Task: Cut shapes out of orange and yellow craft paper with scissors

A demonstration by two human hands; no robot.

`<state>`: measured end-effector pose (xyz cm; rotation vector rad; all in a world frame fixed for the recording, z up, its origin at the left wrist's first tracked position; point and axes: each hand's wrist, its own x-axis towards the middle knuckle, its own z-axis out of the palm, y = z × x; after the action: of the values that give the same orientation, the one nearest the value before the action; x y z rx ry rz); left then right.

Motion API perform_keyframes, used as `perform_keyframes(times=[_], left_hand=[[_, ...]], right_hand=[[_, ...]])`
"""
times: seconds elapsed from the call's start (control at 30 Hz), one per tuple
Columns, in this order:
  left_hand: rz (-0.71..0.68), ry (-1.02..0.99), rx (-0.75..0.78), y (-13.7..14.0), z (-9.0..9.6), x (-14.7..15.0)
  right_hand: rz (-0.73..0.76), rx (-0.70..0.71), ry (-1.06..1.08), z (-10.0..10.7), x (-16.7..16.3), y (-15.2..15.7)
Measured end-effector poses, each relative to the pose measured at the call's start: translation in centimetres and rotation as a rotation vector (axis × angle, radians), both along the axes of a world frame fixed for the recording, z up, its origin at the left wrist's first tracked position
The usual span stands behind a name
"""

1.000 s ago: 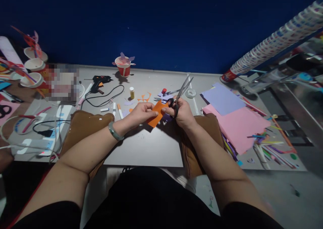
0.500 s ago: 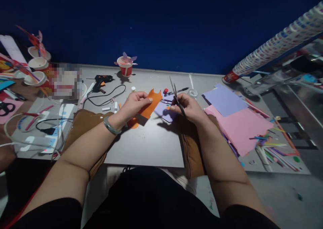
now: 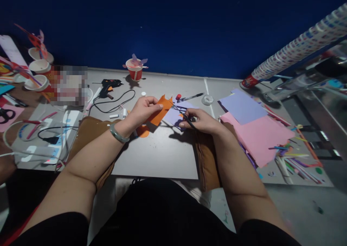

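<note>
Pinched between the thumb and fingers of my left hand (image 3: 145, 110) is an orange piece of paper (image 3: 162, 112) with a jagged, cut top edge. My right hand (image 3: 199, 120) grips black-handled scissors (image 3: 188, 119), whose blades point left at the paper's upper right edge. Whether the blades touch the paper is hard to tell. Below my hands, a purple paper (image 3: 173, 116) lies on the table, and a rounded orange paper piece (image 3: 142, 130) sits under my left wrist.
A glue gun (image 3: 110, 85) with a looped black cable lies at back left, near a red paper cup (image 3: 135, 70). Behind my right hand are a pen (image 3: 191, 97) and tape roll (image 3: 207, 100). Pink paper (image 3: 261, 137) lies right; a power strip (image 3: 65, 134) lies left.
The scissors have swung from pointing upward to pointing left, with their blades now by the orange paper's edge. My right hand has turned with them; my left hand has barely moved.
</note>
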<state>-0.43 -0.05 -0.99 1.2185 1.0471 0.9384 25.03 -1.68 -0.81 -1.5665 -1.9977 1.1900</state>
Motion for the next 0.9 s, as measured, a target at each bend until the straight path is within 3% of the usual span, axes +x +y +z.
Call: perform_keyframes(times=[0.43, 0.9], left_hand=[[-0.071, 0.066, -0.079, -0.3, 0.5, 0.2], [-0.098, 0.079, -0.141, -0.5, 0.9, 0.3]], right_hand=[[-0.036, -0.168, 0.074, 0.9, -1.1, -0.4], [0.001, -0.154, 0.088, 0.3, -0.8, -0.2]])
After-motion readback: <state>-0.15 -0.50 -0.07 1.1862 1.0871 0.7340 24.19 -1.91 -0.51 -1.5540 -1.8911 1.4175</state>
